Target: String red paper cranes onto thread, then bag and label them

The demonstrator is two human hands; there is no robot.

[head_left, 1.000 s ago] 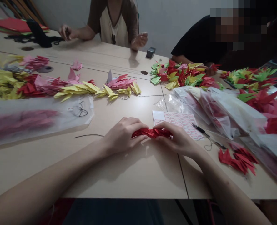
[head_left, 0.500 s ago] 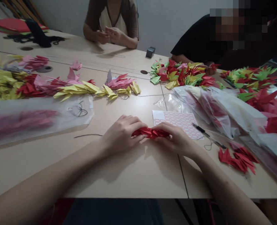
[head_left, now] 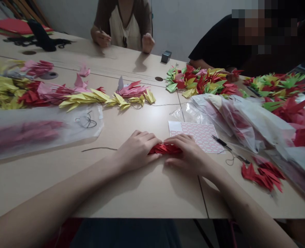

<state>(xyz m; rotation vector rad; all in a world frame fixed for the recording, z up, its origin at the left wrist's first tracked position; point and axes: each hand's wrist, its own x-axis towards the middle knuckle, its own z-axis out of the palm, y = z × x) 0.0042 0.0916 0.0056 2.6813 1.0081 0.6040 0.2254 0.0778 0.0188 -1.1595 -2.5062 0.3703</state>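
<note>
1. The red folded-paper bundle (head_left: 165, 149) lies crosswise just above or on the worktop (head_left: 152, 199), between the two hands, near the front edge; contact with the surface is hard to make out.
2. The left hand (head_left: 138, 151) grasps its left end, fingers over the top and thumb beneath.
3. The right hand (head_left: 191, 153) reaches over its right end. Its fingers touch the top while the thumb sits lower, slightly apart; whether they grip, I cannot tell.
4. A dark thread (head_left: 98, 148) extends leftward from beneath the left hand.
5. Just beyond the right hand lies a label sheet (head_left: 193, 132), with a black pen-like item (head_left: 221, 142) at its right edge.
6. Red paper pieces (head_left: 266, 175) lie to the right, near translucent bags (head_left: 255, 113).
7. Farther off, a yellow paper chain (head_left: 85, 99) lies left and a multicoloured paper pile (head_left: 204, 81) right.
8. Two other people sit beyond: one opposite (head_left: 128, 31), one in a black sleeve (head_left: 214, 41).
</note>
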